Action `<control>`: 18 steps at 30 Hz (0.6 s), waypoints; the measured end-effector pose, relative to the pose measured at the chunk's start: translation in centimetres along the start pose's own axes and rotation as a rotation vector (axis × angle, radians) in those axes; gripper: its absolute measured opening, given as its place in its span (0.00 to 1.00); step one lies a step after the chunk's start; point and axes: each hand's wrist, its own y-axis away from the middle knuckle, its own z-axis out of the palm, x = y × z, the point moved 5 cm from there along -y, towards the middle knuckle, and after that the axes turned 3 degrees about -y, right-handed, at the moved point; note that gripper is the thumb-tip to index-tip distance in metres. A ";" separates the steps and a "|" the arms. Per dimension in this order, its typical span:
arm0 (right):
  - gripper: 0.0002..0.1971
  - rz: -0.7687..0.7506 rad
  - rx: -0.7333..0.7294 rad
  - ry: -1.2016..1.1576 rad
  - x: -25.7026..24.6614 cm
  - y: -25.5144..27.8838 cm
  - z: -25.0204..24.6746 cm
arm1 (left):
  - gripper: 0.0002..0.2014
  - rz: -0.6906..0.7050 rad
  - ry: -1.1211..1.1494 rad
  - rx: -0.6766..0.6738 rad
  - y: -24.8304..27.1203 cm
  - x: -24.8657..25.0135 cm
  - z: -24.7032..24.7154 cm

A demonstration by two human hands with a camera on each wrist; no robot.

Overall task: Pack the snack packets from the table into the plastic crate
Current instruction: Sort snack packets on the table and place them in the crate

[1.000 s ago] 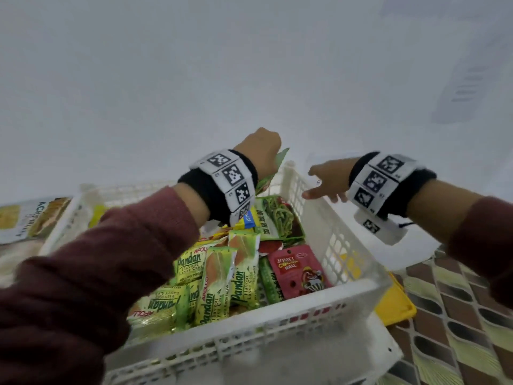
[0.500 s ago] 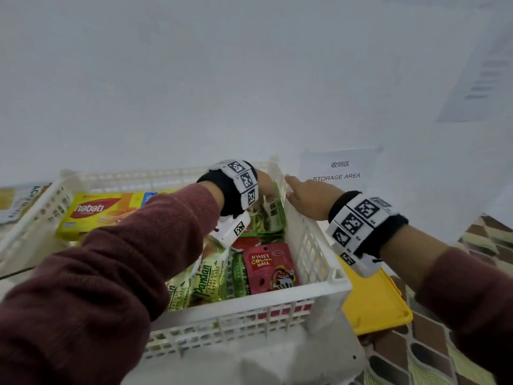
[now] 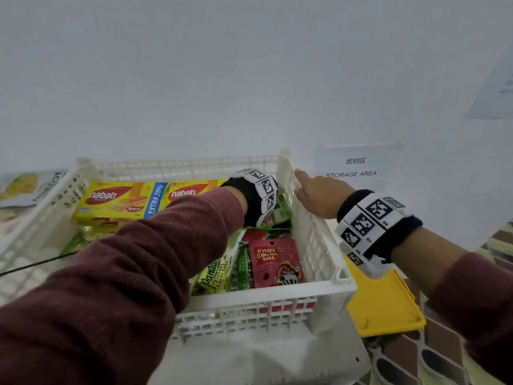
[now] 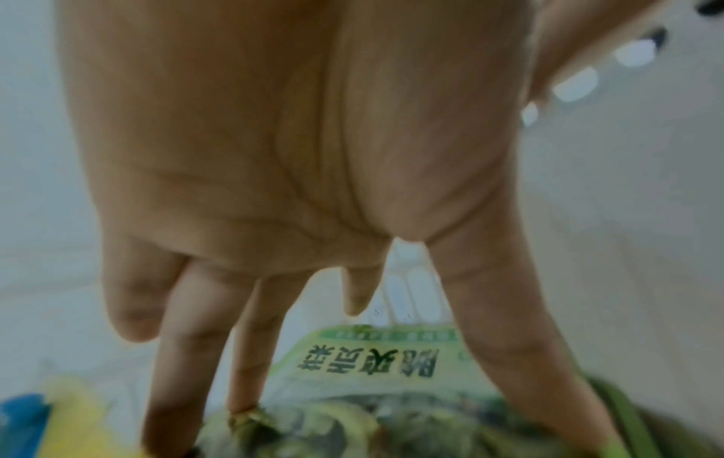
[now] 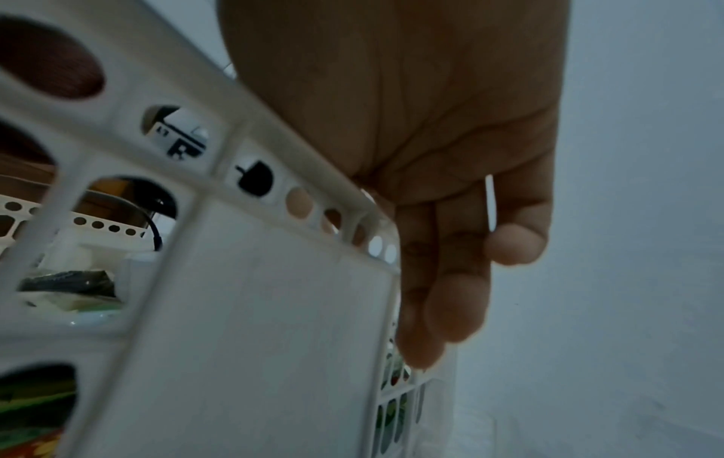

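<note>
The white plastic crate [image 3: 263, 294] holds yellow Nabati boxes [image 3: 119, 201], green Pandan packets [image 3: 216, 273] and a red Jomfi Cocoa Ball packet [image 3: 273, 262]. My left hand [image 4: 274, 186] reaches into the crate's far right corner; in the head view its wristband hides it. Its straight, spread fingers [image 4: 509, 341] press down on a green packet [image 4: 372, 356] with Chinese print, whose edge also shows [image 3: 281, 213]. My right hand [image 3: 319, 195] rests on the rim of the crate's right wall [image 5: 254, 310], fingers [image 5: 454, 294] hanging relaxed down the outside, holding nothing.
A yellow tray [image 3: 383, 304] lies just right of the crate. A "STORAGE AREA" sign [image 3: 352, 168] hangs on the white wall behind. Another snack packet [image 3: 25, 187] lies outside the crate at far left. A black cable [image 3: 36, 263] crosses the left side. Patterned floor [image 3: 416, 357] shows at lower right.
My left hand has dropped from above the rim into the crate with the green packet. My right hand moved left onto the crate's right wall.
</note>
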 end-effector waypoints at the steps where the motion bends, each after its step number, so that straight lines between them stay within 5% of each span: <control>1: 0.24 -0.001 -0.006 0.010 -0.1 0.0 -0.1 | 0.40 0.001 0.010 -0.008 -0.1 -0.3 -0.2; 6: 0.24 -0.015 -0.119 0.090 -0.9 0.3 -1.8 | 0.39 0.015 0.089 0.079 2.8 -2.5 -3.8; 12: 0.25 -0.058 -0.150 0.463 -6.1 0.8 -5.9 | 0.27 -0.020 0.192 0.195 10.7 -8.3 -6.8; 18: 0.17 -0.269 -0.293 0.073 -13.0 -2.5 -3.3 | 0.16 -0.047 0.142 -0.011 13.7 -11.9 -2.1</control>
